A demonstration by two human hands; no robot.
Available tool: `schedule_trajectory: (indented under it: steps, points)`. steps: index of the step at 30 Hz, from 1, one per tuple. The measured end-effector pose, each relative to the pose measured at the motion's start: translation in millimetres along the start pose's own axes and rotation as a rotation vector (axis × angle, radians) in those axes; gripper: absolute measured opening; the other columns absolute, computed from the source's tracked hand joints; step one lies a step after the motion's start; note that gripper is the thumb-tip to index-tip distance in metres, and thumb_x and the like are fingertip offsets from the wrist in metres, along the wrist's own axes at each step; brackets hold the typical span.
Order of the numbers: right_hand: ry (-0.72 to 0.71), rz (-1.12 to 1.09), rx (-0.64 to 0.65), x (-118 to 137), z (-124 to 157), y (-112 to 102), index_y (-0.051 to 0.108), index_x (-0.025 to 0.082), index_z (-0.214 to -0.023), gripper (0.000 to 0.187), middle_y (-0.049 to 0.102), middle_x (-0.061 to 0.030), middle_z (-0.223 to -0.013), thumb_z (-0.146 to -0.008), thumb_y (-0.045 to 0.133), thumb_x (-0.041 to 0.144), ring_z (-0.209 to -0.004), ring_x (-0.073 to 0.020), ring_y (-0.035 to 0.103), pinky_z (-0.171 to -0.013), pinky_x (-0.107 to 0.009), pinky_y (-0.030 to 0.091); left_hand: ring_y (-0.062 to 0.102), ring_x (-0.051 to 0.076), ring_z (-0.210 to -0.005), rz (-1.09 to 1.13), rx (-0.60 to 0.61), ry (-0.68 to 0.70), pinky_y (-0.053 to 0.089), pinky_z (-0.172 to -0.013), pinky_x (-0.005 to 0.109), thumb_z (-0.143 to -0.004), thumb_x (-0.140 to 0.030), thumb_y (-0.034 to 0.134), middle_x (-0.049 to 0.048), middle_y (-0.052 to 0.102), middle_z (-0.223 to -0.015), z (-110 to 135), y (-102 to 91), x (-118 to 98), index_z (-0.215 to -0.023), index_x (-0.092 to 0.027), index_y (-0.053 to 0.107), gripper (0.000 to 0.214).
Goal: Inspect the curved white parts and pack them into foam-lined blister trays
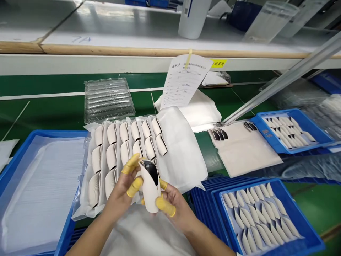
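cut off, too small!
bottle [193, 17] runs off the top, print on the sheet [183, 81] unreadable, right hand [173, 208] covering part of the white shell [149, 188].

**Colour key: white shell, black centre**
Curved shell [149, 195]: white, black centre. Finger cots [134, 187]: yellow. Trays [301, 122]: blue, with white shells in rows. Conveyor belt [53, 85]: green.

Single head-worn camera, facing forward and down across a green conveyor belt [53, 85], close above the left hand [119, 188] and right hand [173, 206].
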State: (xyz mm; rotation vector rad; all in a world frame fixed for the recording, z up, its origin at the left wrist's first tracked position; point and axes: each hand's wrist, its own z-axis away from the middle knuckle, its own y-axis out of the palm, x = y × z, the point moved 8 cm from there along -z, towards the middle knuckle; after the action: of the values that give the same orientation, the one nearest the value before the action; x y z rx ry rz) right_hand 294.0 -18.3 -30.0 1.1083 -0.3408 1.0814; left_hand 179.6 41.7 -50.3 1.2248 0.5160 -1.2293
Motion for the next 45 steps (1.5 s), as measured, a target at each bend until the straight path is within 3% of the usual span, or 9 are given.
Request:
schedule_trajectory:
  steps: [5, 8, 11, 15, 19, 30, 40, 43, 45]
  points:
    - [0.264, -0.507, 0.115, -25, 14, 11, 0.065, 0.017, -0.087, 0.053, 0.067, 0.0005, -0.076, -0.067, 0.081, 0.063, -0.050, -0.0036, 0.043, -0.055, -0.019, 0.040, 0.064, 0.012, -0.072, 0.172, -0.096, -0.080, 0.054, -0.065, 0.020, -0.053, -0.054, 0.089, 0.0008, 0.072, -0.083, -22, 1.9, 15, -0.080, -0.023, 0.075, 0.043]
    - [0.274, -0.509, 0.104, -29, 16, 7, 0.063, 0.017, -0.078, 0.055, 0.064, 0.0009, -0.076, -0.068, 0.076, 0.069, -0.052, -0.0040, 0.042, -0.056, -0.019, 0.040, 0.060, 0.010, -0.064, 0.193, -0.176, -0.116, 0.051, -0.060, 0.019, -0.045, -0.057, 0.091, -0.0010, 0.071, -0.075, -26, 7.4, 21, -0.071, -0.022, 0.073, 0.048]
    - [0.065, -0.031, -0.056, -8, 15, -26, 0.066, 0.018, -0.101, 0.057, 0.066, -0.0030, -0.081, -0.085, 0.055, 0.072, -0.064, -0.0116, 0.056, -0.063, -0.026, 0.046, 0.057, 0.011, -0.061, 0.076, -0.234, -0.142, 0.050, -0.060, 0.022, -0.054, -0.063, 0.084, -0.0018, 0.067, -0.069, -36, 7.4, 20, -0.073, -0.020, 0.070, 0.049]
    - [-0.396, 1.196, -0.410, 57, 29, -63, 0.065, 0.019, -0.119, 0.032, 0.067, -0.0114, -0.102, -0.100, 0.048, 0.038, -0.093, -0.0237, 0.059, -0.084, -0.041, 0.050, 0.059, 0.014, -0.069, -0.423, -0.101, -0.048, 0.050, -0.066, 0.025, -0.081, -0.056, 0.064, 0.0006, 0.066, -0.074, -65, 16.8, 8, -0.084, -0.019, 0.068, 0.037]
    - [-0.387, 1.898, -0.333, 64, 27, -69, 0.071, 0.017, -0.092, 0.015, 0.066, -0.0107, -0.091, -0.090, 0.058, 0.010, -0.086, -0.0252, 0.058, -0.073, -0.038, 0.050, 0.060, 0.018, -0.072, -1.091, 0.101, 0.145, 0.050, -0.069, 0.031, -0.090, -0.037, 0.050, 0.0049, 0.067, -0.082, -85, 49.9, 7, -0.087, -0.018, 0.068, 0.027]
    - [-0.323, 1.954, -0.218, 59, -5, -71, 0.068, 0.017, -0.097, 0.009, 0.064, -0.0090, -0.091, -0.094, 0.059, 0.020, -0.085, -0.0238, 0.060, -0.071, -0.035, 0.049, 0.061, 0.028, -0.087, -1.520, -0.003, 0.290, 0.048, -0.081, 0.043, -0.090, -0.018, 0.049, 0.0122, 0.065, -0.082, -73, 80.8, 36, -0.080, -0.016, 0.066, 0.019]
    - [-0.316, 2.020, -0.109, 61, -15, -77, 0.064, 0.017, -0.094, 0.012, 0.064, -0.0101, -0.092, -0.094, 0.052, 0.016, -0.081, -0.0235, 0.064, -0.069, -0.034, 0.052, 0.062, 0.032, -0.093, -1.410, -0.050, 0.324, 0.052, -0.082, 0.049, -0.093, -0.013, 0.045, 0.0160, 0.067, -0.090, -57, 88.7, 45, -0.099, -0.013, 0.069, 0.025]
    - [-0.411, 1.874, -0.026, 76, -16, -83, 0.067, 0.020, -0.098, 0.022, 0.068, -0.0097, -0.094, -0.097, 0.045, 0.024, -0.079, -0.0223, 0.068, -0.064, -0.031, 0.054, 0.066, 0.025, -0.093, -1.280, -0.108, 0.375, 0.054, -0.086, 0.040, -0.093, -0.017, 0.050, 0.0108, 0.070, -0.096, -45, 74.2, 21, -0.102, -0.019, 0.071, 0.023]
    - [-0.412, 1.765, 0.028, 86, -21, -97, 0.069, 0.024, -0.102, 0.027, 0.071, -0.0078, -0.095, -0.097, 0.044, 0.033, -0.074, -0.0202, 0.070, -0.058, -0.029, 0.055, 0.067, 0.021, -0.097, -1.115, -0.224, 0.429, 0.053, -0.090, 0.036, -0.094, -0.026, 0.051, 0.0075, 0.072, -0.106, -36, 38.2, -5, -0.109, -0.024, 0.070, 0.024]
